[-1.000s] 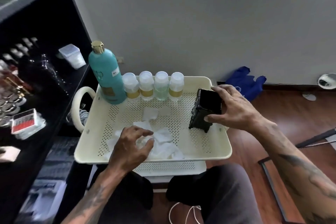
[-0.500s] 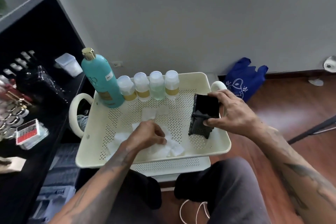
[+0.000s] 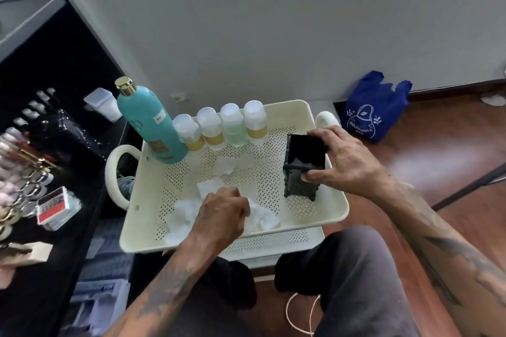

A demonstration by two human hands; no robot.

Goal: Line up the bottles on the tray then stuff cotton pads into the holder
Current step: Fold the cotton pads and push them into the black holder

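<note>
a: cream perforated tray (image 3: 332,201), one item. contents, back row: tall teal bottle (image 3: 149,120) with gold cap, then four small clear bottles (image 3: 220,128), side by side, touching or nearly so. row reads as lined up.

b: remaining stock?

a: white cotton pads (image 3: 209,187), loose, scattered over the near half of the tray, some overlapping. black holder (image 3: 302,167), rectangular, open-topped, on small feet, upright at the right side of the tray, well apart from the bottles. i cannot tell whether it holds any pads.

b: hands?

a: right hand (image 3: 345,163) grips the holder at its top edge, thumb on the near face, fingers curled over the far rim. left hand (image 3: 221,215) lies knuckles up on the pads, fingers curled down into them; whether a pad is actually pinched is hidden under the hand.

b: risks?

a: judged only. the holder is narrow and tall; a hard push while stuffing could tip it if the right hand loosens. pads are thin and overlapping, so several may lift together and drop. the near pads lie close to the front rim and could slide off.
</note>
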